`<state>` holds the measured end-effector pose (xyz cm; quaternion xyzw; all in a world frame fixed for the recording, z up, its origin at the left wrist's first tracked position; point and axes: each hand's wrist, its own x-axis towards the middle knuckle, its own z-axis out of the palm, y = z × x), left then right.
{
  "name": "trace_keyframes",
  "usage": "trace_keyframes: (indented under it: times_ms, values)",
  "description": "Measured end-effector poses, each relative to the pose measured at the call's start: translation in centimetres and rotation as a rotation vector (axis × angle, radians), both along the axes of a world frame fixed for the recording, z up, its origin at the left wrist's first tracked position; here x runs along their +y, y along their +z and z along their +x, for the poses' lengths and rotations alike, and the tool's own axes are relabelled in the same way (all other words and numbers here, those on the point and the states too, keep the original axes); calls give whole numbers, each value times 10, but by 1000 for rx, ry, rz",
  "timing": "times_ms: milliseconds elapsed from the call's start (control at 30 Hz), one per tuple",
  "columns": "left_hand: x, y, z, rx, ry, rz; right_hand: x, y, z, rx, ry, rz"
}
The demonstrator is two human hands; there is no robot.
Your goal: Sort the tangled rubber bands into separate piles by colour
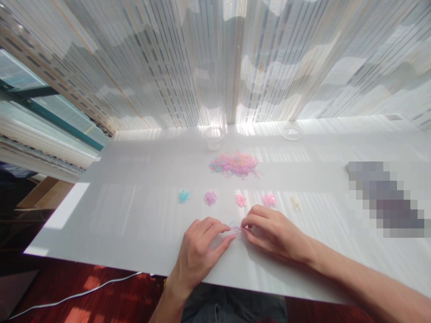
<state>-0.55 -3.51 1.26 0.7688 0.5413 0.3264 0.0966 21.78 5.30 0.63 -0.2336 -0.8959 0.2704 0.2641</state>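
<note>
Here, a few thin pastel strands [236, 229] were pinched in my right hand [278, 231] near the front edge of the white surface [134, 224]; just beside them, my left hand [199, 246] held its fingers [220, 229] apart. Beyond lay five small piles [210, 198], a mixed heap [235, 164], then a clear tub [214, 137] and lid [291, 133].

Left tabletop [134, 179]: offered wide passage.
Centre: mixed strand pile [235, 164] blocked a straight reach toward the clear cup [214, 142].
Small heaps [210, 198]: gaps between them were passable.
</note>
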Motion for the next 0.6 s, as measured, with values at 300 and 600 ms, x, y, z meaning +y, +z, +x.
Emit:
trace_keyframes:
  times_ms: [300,600]
  values:
    - [14,-6,5,-87,-73,-23,-1,-1,-2,64,24,40]
    - [13,-7,3,-158,-85,-14,0,-3,-1,102,35,21]
